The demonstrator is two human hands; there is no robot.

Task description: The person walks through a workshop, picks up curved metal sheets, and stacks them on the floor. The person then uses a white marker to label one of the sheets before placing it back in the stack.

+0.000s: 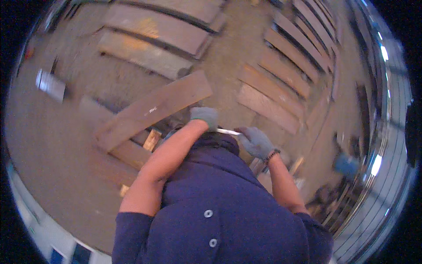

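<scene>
My left hand [205, 115], in a grey glove, is bent over beside the near end of a long flat brown plate [154, 109] with a small white mark on it. Its fingers are turned away and blurred. My right hand [256, 141], also gloved and with a dark band at the wrist, is closed around a thin white stick [228, 131] in front of my waist. The stick points toward my left wrist; whether the left hand touches it is hidden. The plate lies slanting over another flat piece [127, 153].
Rows of flat rusty plates [272, 108] lie ahead on the right, and wider ones [149, 28] ahead on the left. Wooden blocks [152, 140] sit near my left arm. A silvery box-like thing [50, 86] stands far left, a blue object [346, 164] at the right.
</scene>
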